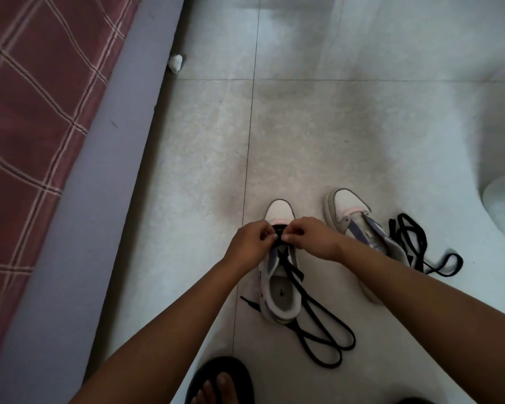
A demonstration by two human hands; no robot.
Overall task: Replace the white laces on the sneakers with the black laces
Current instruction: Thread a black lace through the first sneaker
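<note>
Both our hands are curled tight over the front of the near sneaker (277, 275): left hand (250, 243) and right hand (312, 237) each pinching the black lace (318, 313) by the lowest eyelets, fingertips nearly touching. That shoe sits on the floor (333, 135) w/ its toe pointing away from us, heel toward us, lace tails looping off behind it. 2nd sneaker (359, 228) just to the right, angled a bit, another black lace (414, 243) piled beside it. Bed edge (94, 185) runs along the left, open tile ahead. Our sandal (219, 380) at the bottom.

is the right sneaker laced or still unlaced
Unlaced. The right sneaker shows no lace across its open tongue; a black lace lies loose on the floor beside it.
</note>
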